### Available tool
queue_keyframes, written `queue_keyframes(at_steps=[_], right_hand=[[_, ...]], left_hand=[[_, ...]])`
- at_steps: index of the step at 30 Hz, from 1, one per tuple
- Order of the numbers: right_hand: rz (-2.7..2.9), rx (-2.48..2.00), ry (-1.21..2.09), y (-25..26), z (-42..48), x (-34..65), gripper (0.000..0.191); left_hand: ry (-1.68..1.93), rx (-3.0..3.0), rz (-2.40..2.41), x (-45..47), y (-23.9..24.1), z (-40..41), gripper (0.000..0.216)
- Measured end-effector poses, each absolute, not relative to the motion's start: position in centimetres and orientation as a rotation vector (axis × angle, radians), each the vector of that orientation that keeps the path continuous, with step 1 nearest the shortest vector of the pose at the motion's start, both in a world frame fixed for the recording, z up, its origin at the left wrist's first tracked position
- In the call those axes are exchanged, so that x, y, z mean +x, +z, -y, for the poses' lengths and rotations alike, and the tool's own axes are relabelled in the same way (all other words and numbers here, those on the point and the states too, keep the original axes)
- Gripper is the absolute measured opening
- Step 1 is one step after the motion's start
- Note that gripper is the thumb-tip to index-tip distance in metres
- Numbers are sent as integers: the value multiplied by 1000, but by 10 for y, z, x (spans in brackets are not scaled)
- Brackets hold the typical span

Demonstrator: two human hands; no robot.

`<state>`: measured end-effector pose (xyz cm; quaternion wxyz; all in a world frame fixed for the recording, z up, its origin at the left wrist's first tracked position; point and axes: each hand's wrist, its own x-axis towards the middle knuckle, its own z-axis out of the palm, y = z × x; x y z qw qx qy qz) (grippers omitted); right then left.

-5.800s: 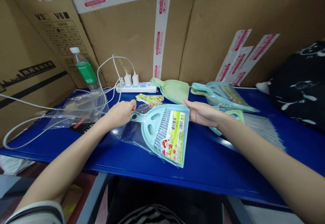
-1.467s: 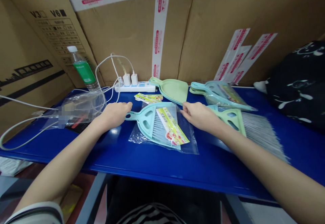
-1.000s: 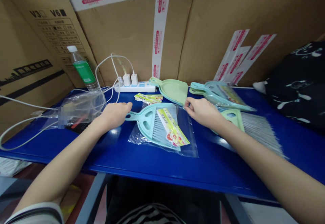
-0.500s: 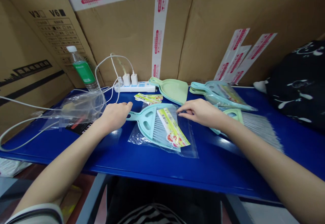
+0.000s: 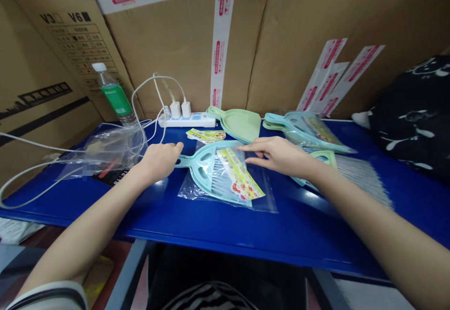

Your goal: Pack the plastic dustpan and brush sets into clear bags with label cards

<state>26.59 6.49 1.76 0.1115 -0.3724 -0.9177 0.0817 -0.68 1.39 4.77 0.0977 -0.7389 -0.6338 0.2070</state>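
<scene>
- Between the fingers: a light-blue dustpan (image 5: 207, 192) rests on the bench (image 5: 197, 228), a brush (image 5: 218, 181) nested in it.
- Fingers of the left hand (image 5: 160, 161): curled at the handle end; tips hidden, so whether they clamp anything cannot be told.
- Fingers of the right hand (image 5: 276, 153): index and thumb apart, over the pan's far right corner; contact uncertain.
- Done: pan, brush and label card (image 5: 241, 174) lie together, with a clear bag (image 5: 267, 202) showing below the left fingers and below the right. Beyond the right fingers, a bagged blue set (image 5: 307, 129) appears complete.
- Left, by judgement: the card slants past the pan's edge, and no closure of the bag can be made out.
- Apart: spare label cards (image 5: 206, 135) and a green dustpan (image 5: 242, 124) lie beyond the fingers; a green-handled brush (image 5: 362, 181) lies beside the right forearm.
</scene>
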Motion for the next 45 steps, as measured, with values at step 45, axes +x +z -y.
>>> queue_keyframes(at_steps=[45], right_hand=[[2699, -1353, -31, 16, -39, 238, 34]], left_hand=[[583, -2180, 1922, -4, 50, -14, 33]])
